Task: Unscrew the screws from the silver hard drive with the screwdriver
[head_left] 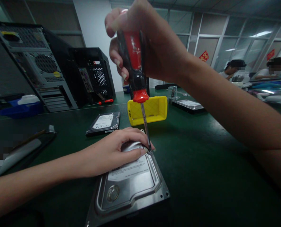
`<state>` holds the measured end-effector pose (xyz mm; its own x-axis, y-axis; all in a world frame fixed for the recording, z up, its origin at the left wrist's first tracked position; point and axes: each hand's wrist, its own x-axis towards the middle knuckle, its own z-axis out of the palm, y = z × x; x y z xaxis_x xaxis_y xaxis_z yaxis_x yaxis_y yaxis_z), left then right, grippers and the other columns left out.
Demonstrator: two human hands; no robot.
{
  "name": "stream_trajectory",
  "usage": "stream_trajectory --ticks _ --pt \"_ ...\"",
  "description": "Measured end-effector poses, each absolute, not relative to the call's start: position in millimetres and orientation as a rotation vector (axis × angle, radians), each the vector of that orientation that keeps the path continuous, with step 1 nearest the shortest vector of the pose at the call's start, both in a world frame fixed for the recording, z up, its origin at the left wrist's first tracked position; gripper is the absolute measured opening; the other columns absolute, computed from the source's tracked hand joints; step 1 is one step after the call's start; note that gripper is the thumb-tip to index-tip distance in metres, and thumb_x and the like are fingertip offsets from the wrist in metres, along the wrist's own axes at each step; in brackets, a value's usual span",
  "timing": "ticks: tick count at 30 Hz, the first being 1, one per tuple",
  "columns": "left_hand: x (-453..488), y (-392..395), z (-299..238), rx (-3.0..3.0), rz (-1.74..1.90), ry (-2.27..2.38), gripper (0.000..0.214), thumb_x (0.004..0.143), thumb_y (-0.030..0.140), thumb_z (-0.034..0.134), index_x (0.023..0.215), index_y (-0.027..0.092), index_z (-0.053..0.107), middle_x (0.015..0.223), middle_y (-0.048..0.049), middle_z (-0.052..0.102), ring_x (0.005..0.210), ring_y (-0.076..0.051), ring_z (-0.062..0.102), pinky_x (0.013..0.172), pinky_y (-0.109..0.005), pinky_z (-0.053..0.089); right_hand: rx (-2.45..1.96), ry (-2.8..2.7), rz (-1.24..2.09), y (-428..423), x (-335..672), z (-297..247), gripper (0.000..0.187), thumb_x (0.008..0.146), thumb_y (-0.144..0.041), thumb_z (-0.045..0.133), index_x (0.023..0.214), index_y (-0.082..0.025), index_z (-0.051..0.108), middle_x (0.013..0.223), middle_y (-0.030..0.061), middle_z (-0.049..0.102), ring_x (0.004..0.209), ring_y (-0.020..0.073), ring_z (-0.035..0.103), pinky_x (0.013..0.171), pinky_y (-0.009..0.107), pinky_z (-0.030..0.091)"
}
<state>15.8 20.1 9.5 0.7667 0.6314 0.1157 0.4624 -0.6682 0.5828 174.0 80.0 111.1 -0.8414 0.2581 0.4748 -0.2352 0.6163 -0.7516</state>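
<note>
A silver hard drive [128, 186] lies flat on the green table [201, 164] in front of me. My left hand [114, 151] rests on its far end, fingers pressed down on the cover and beside the screwdriver tip. My right hand [142, 41] is wrapped round the red and black handle of a screwdriver [137, 75], held upright. Its metal shaft runs down to the drive's far right corner, where the tip touches by my left fingertips.
A yellow plastic bin [154, 110] stands just behind the drive. A second hard drive [103, 123] lies at the back left, a third [189, 105] at the back right. Two computer cases [36, 66] stand at the left. A small red screwdriver [106, 101] lies by them. Other people sit far right.
</note>
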Motion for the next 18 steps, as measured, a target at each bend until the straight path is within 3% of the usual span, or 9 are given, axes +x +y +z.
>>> stream_trajectory --ticks 11,18 --pt "14.4 21.4 10.1 2.409 0.392 0.818 0.017 0.094 0.021 0.049 0.106 0.021 0.061 0.112 0.0041 0.062 0.106 -0.012 0.055 0.093 -0.022 0.041 0.043 -2.285 1.134 81.7 174.4 111.8 0.039 0.092 -0.033 0.001 0.091 -0.012 0.034 0.069 -0.0041 0.05 0.058 -0.0002 0.055 0.059 0.013 0.05" --pt "12.1 24.0 14.0 2.336 0.338 0.815 0.029 0.091 0.008 0.046 0.11 0.024 0.061 0.117 0.0058 0.06 0.111 -0.013 0.053 0.095 -0.02 0.039 0.026 -2.296 1.075 80.0 173.7 112.4 0.038 0.091 -0.031 -0.003 0.089 -0.015 0.031 0.066 -0.0063 0.051 0.056 0.0008 0.054 0.058 0.015 0.049"
